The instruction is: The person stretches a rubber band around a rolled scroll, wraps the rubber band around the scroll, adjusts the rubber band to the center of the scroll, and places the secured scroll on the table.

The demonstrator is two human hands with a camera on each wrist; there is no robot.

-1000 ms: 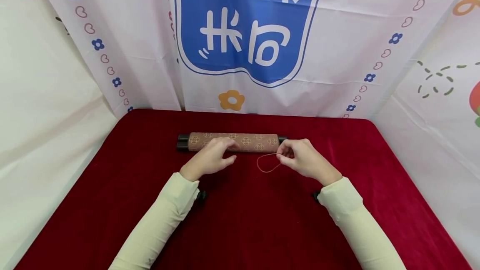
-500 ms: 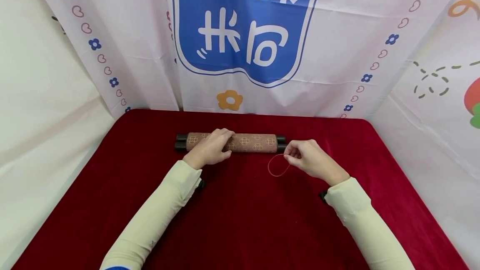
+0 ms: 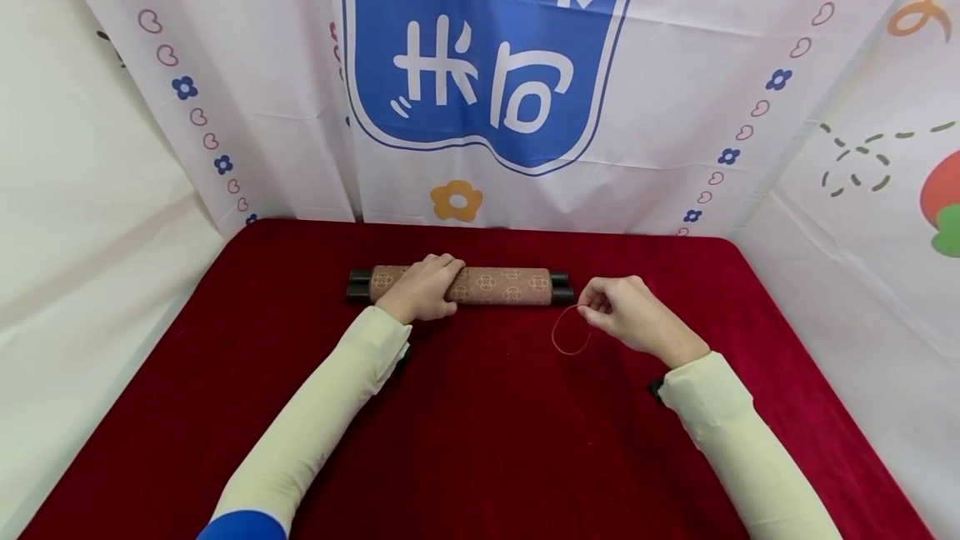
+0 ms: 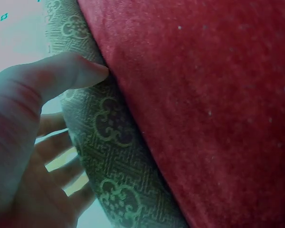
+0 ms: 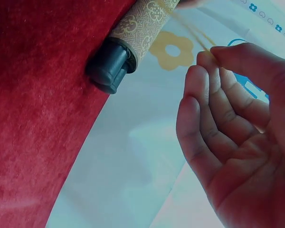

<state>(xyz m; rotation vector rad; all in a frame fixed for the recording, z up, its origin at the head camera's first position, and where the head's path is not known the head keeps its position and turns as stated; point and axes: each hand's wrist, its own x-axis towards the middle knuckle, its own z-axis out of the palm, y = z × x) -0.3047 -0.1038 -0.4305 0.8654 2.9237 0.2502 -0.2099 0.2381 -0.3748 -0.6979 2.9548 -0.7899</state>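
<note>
A brown patterned scroll (image 3: 502, 286) with black rod ends lies across the far part of the table. My left hand (image 3: 423, 288) lies over its left half; in the left wrist view the thumb (image 4: 80, 73) rests on the near side of the patterned roll (image 4: 114, 142) and the fingers reach round the far side. Off the scroll's right end, my right hand (image 3: 633, 315) pinches a thin red loop of cord (image 3: 553, 338) between thumb and forefinger. The right wrist view shows that hand (image 5: 237, 133), the cord at its fingertips and the black rod ends (image 5: 109, 66).
Red cloth (image 3: 480, 423) covers the table. Behind it hangs a white curtain (image 3: 660, 107) with a blue printed sign, and pale printed sheets stand at both sides.
My left hand has come down onto the scroll, its fingers now over it. My right hand has moved to the right, away from the scroll's end, carrying the cord loop.
</note>
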